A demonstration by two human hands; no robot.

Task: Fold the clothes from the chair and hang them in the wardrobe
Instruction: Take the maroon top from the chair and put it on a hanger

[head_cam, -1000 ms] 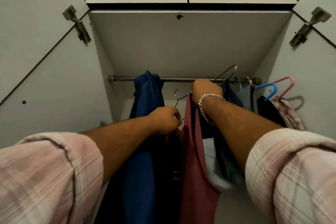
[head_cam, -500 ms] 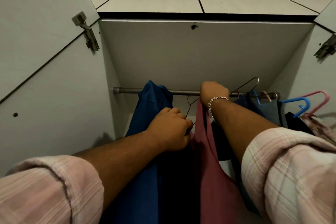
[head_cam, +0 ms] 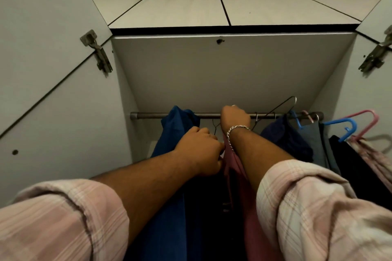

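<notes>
Right hand fisted at rail, contents hidden; left hand pinches pink garment. Risk: hook misses rail, garment slips off.

Readable text: none anywhere in the frame.
Wardrobe doors: plain pale panels at left and right, no label or sign.
Garments: blue, pink and dark cloth in the lower middle, no print or brand tag legible.
Hangers: blue and pink plastic at right, no marking to be read.
Numbers: 0 visible.
</notes>
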